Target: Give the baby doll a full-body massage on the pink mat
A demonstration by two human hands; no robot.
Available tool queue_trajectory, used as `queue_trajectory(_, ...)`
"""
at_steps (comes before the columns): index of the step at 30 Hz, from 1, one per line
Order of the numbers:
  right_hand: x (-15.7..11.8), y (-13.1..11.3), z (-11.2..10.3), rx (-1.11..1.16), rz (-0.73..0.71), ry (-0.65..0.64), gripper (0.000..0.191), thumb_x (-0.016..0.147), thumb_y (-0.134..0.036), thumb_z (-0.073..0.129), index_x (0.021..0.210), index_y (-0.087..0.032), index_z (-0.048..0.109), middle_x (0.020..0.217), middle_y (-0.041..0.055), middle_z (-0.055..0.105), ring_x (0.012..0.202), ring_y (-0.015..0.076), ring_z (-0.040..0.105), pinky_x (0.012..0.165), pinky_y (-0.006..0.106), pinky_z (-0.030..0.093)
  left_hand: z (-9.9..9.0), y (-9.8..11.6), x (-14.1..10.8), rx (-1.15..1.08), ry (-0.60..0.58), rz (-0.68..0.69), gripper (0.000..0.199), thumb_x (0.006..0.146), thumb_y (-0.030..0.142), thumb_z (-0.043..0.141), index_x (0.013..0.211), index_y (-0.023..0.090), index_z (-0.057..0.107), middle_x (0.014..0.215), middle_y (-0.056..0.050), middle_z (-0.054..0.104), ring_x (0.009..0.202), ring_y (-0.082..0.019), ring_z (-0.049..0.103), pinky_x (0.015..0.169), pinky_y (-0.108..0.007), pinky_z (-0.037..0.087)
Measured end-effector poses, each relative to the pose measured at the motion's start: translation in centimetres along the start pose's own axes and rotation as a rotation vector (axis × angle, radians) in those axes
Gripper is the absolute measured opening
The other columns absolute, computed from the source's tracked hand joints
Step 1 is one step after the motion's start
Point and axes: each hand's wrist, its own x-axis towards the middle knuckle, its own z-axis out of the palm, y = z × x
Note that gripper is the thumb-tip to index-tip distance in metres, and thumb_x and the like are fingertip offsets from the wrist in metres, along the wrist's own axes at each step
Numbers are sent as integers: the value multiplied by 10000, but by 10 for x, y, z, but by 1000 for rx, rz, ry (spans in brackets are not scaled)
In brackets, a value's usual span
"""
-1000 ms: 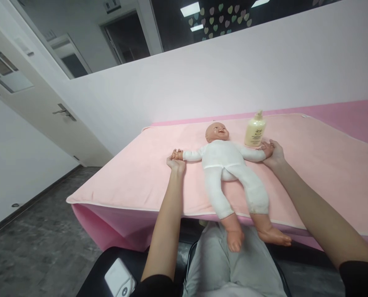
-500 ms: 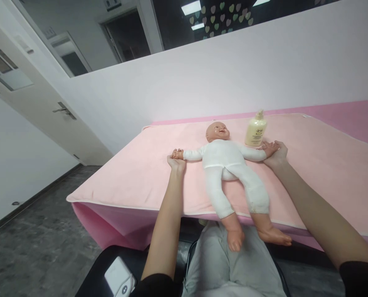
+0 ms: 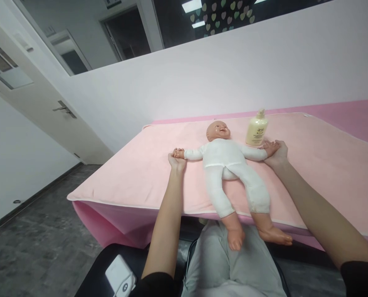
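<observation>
White-clothed baby doll [image 3: 223,152] between them, our left hand [image 3: 177,162] and right hand [image 3: 278,159] clasp its hands [image 3: 179,154]; sweeping inward could topple the pale-yellow pump bottle [image 3: 256,133] beside our right.

A baby doll [image 3: 225,152] (white-bodied) on a blanket [image 3: 134,173] suggests a childcare-training room.
</observation>
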Motion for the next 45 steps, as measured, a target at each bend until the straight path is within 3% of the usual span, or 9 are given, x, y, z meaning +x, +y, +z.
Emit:
queue_trajectory(9,3,1,-2,15,-5,-15,155,800,-264,345,669,-181,342,566,-3,388,501,83,354,495,230,393,7,-4,-3,48,-14,-15,158,788,64,390,726,169,491,627,-2,512,602,-88,552,670,-204,498)
queue_trajectory(17,1,1,-2,18,-6,-20,131,800,-261,349,708,-175,385,579,0,399,513,85,352,499,228,403,7,-6,-2,110,-18,-5,180,877,98,382,767,157,511,646,-10,523,620,-92,557,715,-230,508)
queue_trajectory(26,5,0,-3,-21,-7,-5,164,810,-272,335,729,-167,431,589,10,429,520,91,381,506,242,426,9,-7,-5,113,-25,9,288,955,273,389,705,174,494,575,17,493,565,-89,530,734,-256,504)
queue_trajectory(34,4,0,-2,10,-11,14,174,825,-279,336,679,-184,331,597,9,423,503,84,368,485,237,419,9,-5,-13,53,-101,-2,356,943,402,363,753,168,552,618,-5,544,618,-110,579,703,-256,480)
queue_trajectory(38,2,0,0,-23,-3,40,191,845,-304,328,709,-178,374,593,5,419,511,83,380,491,234,431,10,-6,-16,85,-132,5,53,831,143,541,784,167,549,626,29,553,607,-79,571,726,-223,463)
queue_trajectory(40,2,1,0,-22,-1,49,192,850,-309,334,727,-173,392,586,-2,412,511,79,378,491,227,430,11,-7,-17,122,-131,25,130,779,45,553,813,169,544,641,40,556,620,-70,578,749,-215,459)
queue_trajectory(45,4,1,-1,-79,12,69,222,863,-325,335,767,-156,441,587,-2,421,540,95,411,508,237,447,10,-9,-17,162,-93,23,177,737,60,567,875,167,538,749,-2,594,761,-121,633,828,-270,478)
